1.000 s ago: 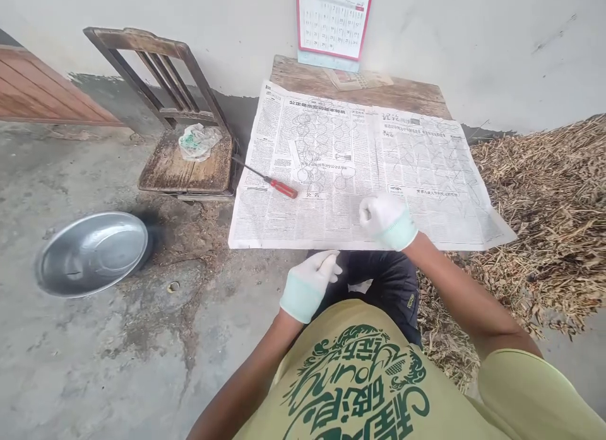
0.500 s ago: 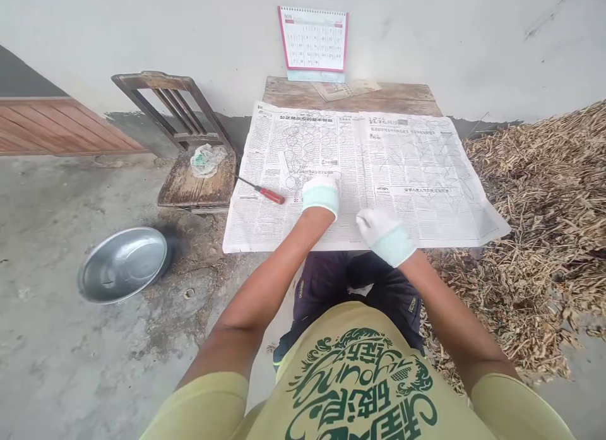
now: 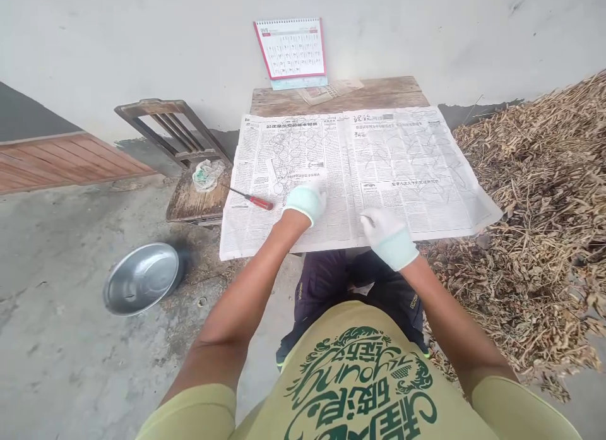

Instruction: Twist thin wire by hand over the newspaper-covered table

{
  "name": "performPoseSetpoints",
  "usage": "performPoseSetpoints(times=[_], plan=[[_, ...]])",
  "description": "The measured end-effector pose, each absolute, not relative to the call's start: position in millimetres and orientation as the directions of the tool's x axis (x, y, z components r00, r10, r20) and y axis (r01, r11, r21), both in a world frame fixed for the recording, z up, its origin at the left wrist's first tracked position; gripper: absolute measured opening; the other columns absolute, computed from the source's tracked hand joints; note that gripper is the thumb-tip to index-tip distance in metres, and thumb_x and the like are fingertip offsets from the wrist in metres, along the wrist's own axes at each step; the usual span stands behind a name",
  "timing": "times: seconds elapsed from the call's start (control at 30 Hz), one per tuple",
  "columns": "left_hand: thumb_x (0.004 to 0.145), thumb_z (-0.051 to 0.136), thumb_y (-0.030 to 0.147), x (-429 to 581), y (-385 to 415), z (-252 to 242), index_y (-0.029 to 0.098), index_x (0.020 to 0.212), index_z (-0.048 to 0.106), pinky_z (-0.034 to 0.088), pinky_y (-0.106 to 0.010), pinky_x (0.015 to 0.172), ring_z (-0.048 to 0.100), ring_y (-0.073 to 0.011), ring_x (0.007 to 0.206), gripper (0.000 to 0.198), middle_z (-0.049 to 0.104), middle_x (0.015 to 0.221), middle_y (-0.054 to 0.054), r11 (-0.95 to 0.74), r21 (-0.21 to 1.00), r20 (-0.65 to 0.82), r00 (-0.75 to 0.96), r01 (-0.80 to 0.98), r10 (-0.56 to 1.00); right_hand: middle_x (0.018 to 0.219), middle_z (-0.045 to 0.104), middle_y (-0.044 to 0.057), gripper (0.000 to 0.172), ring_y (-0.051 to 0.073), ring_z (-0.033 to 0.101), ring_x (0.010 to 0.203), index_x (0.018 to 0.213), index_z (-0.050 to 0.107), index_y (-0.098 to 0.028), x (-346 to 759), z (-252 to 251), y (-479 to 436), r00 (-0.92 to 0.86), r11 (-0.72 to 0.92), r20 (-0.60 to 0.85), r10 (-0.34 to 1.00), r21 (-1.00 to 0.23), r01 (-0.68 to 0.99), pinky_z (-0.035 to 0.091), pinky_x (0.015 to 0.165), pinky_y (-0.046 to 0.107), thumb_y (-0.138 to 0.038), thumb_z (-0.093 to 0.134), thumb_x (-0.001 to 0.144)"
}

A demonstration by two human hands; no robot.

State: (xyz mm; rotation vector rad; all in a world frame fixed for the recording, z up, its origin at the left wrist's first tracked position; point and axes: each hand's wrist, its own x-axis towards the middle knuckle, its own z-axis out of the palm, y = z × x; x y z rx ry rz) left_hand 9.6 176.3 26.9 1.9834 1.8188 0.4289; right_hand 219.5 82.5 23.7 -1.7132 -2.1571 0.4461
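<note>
An open newspaper (image 3: 402,209) covers most of the wooden table (image 3: 392,94), and dark looping lines run over its upper part. My left hand (image 3: 310,197), in a white glove with a mint cuff, rests low over the left page. Its fingers blend into the paper, so their pose is unclear. Over the front edge of the right page is my right hand (image 3: 381,228), gloved the same way, with fingers curled in and thumb against them. Whatever it may hold is hidden. Left of my left hand lies a screwdriver (image 3: 258,201) with a red handle.
A desk calendar (image 3: 293,48) stands at the table's back by the wall. On the left, a wooden chair (image 3: 189,203) bears a crumpled plastic bag (image 3: 208,175). A metal basin (image 3: 142,279) sits on the concrete floor. Dried stalks (image 3: 534,238) are heaped at right.
My left hand has shifted left and slightly down over the page, its wrist turning. My right hand stays nearly in place, still curled. The whole view has tilted a little.
</note>
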Motion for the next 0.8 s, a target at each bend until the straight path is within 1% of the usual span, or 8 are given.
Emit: performPoseSetpoints(times=[0.07, 0.13, 0.2, 0.27, 0.37, 0.47, 0.57, 0.8], plan=[[0.092, 0.055, 0.021, 4.4, 158.2, 32.4, 0.022, 0.074, 0.06, 0.046, -0.035, 0.069, 0.057, -0.0216, 0.066, 0.019, 0.057, 0.065, -0.002, -0.072, 0.473, -0.061, 0.114, 0.878, 0.992, 0.103, 0.075, 0.011, 0.026, 0.028, 0.068, 0.097, 0.107, 0.075, -0.022, 223.6, 28.1, 86.0, -0.102, 0.165, 0.144, 0.984, -0.539, 0.826, 0.051, 0.085, 0.041, -0.026, 0.05, 0.104], [0.093, 0.056, 0.026, 0.5, 140.8, 38.5, 0.023, 0.077, 0.06, 0.041, -0.031, 0.062, 0.053, -0.0182, 0.061, 0.017, 0.058, 0.064, 0.001, -0.091, 0.523, -0.098, 0.165, 0.847, 0.981, 0.126, 0.073, 0.016, 0.034, 0.031, 0.068, 0.112, 0.132, 0.07, -0.02, 226.7, 33.8, 89.4, -0.018, 0.146, 0.209, 0.978, -0.614, 0.776, 0.053, 0.097, 0.047, -0.028, 0.054, 0.103], [0.094, 0.057, 0.029, -1.2, 126.1, 44.3, 0.023, 0.076, 0.06, 0.039, -0.03, 0.06, 0.052, -0.0165, 0.06, 0.019, 0.058, 0.064, 0.003, -0.121, 0.556, -0.124, 0.226, 0.822, 0.966, 0.139, 0.068, 0.017, 0.045, 0.031, 0.067, 0.12, 0.145, 0.063, -0.021, 228.1, 39.9, 92.3, -0.017, 0.167, 0.224, 0.974, -0.668, 0.725, 0.052, 0.105, 0.05, -0.027, 0.058, 0.101], [0.094, 0.058, 0.03, -0.5, 114.8, 48.9, 0.023, 0.076, 0.061, 0.04, -0.029, 0.063, 0.053, -0.0158, 0.062, 0.019, 0.059, 0.065, 0.003, -0.159, 0.574, -0.119, 0.274, 0.803, 0.954, 0.14, 0.069, 0.014, 0.05, 0.028, 0.068, 0.121, 0.148, 0.062, -0.022, 227.9, 44.3, 93.7, -0.092, 0.184, 0.166, 0.982, -0.723, 0.666, 0.052, 0.108, 0.048, -0.025, 0.06, 0.098], [0.094, 0.059, 0.028, 3.2, 102.7, 52.3, 0.023, 0.08, 0.063, 0.042, -0.028, 0.067, 0.056, -0.0154, 0.068, 0.016, 0.063, 0.07, 0.004, -0.18, 0.593, -0.102, 0.295, 0.784, 0.95, 0.122, 0.078, 0.009, 0.038, 0.024, 0.072, 0.112, 0.134, 0.072, -0.022, 226.3, 44.3, 92.0, -0.217, 0.137, 0.014, 0.976, -0.814, 0.565, 0.055, 0.104, 0.043, -0.023, 0.057, 0.099], [0.094, 0.057, 0.026, 7.2, 94.5, 51.8, 0.023, 0.082, 0.065, 0.043, -0.028, 0.068, 0.058, -0.0154, 0.07, 0.014, 0.065, 0.073, 0.003, -0.145, 0.616, -0.093, 0.255, 0.774, 0.962, 0.099, 0.08, 0.006, 0.03, 0.02, 0.075, 0.091, 0.115, 0.077, -0.02, 225.6, 38.9, 86.3, -0.227, 0.009, -0.089, 0.97, -0.918, 0.398, 0.06, 0.09, 0.038, -0.023, 0.051, 0.1], [0.096, 0.056, 0.027, 10.2, 88.7, 49.9, 0.023, 0.084, 0.066, 0.045, -0.029, 0.071, 0.061, -0.016, 0.072, 0.016, 0.067, 0.075, 0.002, -0.086, 0.642, -0.067, 0.168, 0.762, 0.984, 0.084, 0.078, 0.002, 0.025, 0.017, 0.072, 0.075, 0.105, 0.078, -0.021, 226.6, 34.9, 80.1, -0.203, -0.065, -0.116, 0.972, -0.968, 0.242, 0.06, 0.081, 0.035, -0.025, 0.054, 0.097], [0.094, 0.059, 0.026, 19.0, 79.0, 44.4, 0.021, 0.082, 0.064, 0.049, -0.029, 0.074, 0.066, -0.0156, 0.072, 0.014, 0.069, 0.073, 0.001, 0.1, 0.755, -0.119, -0.014, 0.648, 0.993, 0.06, 0.066, -0.004, 0.023, 0.015, 0.064, 0.061, 0.099, 0.079, -0.022, 228.2, 31.8, 69.4, -0.214, -0.093, -0.119, 0.97, -0.988, 0.125, 0.057, 0.076, 0.034, -0.029, 0.057, 0.093]])
